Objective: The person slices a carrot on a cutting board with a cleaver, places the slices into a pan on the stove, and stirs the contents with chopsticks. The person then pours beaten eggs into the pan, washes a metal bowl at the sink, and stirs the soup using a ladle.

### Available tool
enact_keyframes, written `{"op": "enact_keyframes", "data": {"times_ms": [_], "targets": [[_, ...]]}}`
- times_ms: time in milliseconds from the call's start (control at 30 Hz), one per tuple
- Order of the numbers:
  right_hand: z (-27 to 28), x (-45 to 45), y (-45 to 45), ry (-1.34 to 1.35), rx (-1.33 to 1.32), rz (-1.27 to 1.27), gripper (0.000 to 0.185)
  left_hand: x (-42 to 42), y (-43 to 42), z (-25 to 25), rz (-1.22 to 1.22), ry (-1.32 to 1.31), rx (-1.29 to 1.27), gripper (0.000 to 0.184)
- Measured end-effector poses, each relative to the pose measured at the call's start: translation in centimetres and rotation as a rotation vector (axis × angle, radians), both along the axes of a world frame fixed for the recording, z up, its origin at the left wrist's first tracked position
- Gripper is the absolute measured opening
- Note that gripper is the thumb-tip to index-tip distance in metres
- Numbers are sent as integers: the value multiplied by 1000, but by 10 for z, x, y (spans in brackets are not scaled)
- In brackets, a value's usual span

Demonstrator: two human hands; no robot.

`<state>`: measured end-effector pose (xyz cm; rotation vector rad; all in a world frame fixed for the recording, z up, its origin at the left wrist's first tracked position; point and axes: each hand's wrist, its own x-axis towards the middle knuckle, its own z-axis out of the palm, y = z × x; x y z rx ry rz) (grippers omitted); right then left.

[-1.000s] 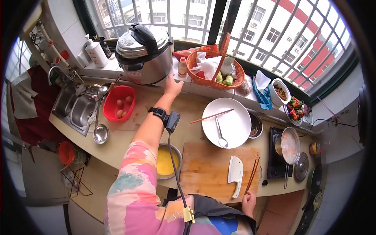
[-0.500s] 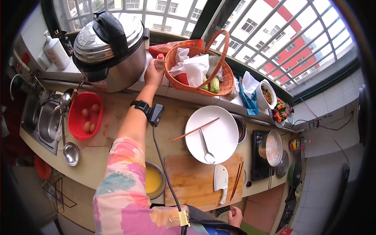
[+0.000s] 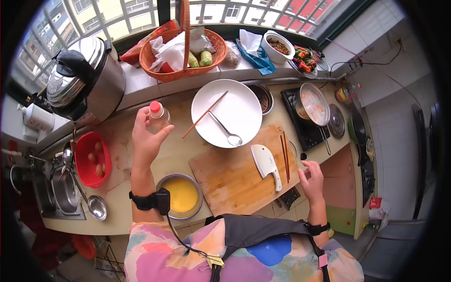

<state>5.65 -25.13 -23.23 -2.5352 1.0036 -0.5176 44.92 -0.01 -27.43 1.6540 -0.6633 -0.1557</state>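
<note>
My left hand (image 3: pixel 145 136) grips a small clear bottle with a red cap (image 3: pixel 159 117), held upright above the counter. Below it stands a metal bowl of yellow liquid (image 3: pixel 181 195), which looks like beaten egg. My right hand (image 3: pixel 311 179) hovers off the right edge of the wooden cutting board (image 3: pixel 225 183), fingers apart and holding nothing. On that board lie a white cleaver (image 3: pixel 265 162) and a pair of chopsticks (image 3: pixel 285 157). A large white plate (image 3: pixel 211 103) behind the board carries a spoon (image 3: pixel 230 136) and a single chopstick (image 3: pixel 206 113).
At left are a red basket of eggs (image 3: pixel 87 175), a ladle (image 3: pixel 97 207) and the sink (image 3: pixel 66 192). A pressure cooker (image 3: pixel 96 80) and a wicker basket (image 3: pixel 150 70) line the windowsill. To the right, a pot (image 3: pixel 312 105) sits on a black cooktop (image 3: pixel 293 101).
My left hand has brought the bottle from beside the wicker basket back toward me, over the counter. My right hand has risen beside the cutting board, and the view has shifted.
</note>
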Motion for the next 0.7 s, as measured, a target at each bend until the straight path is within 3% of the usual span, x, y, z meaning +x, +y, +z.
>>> {"op": "enact_keyframes", "data": {"times_ms": [100, 233, 467, 700], "targets": [[30, 28, 10, -65, 32, 117, 23, -83, -17, 8, -167, -7, 160, 53], [32, 40, 46, -116, -52, 502, 34, -189, -53, -10, -416, -79, 255, 52], [-8, -25, 43, -8, 122, 543, 25, -308, -84, -28, -512, -129, 340, 47], [-3, -123, 16, -14, 48, 563, 21, -409, -109, -29, -523, -113, 363, 48]]}}
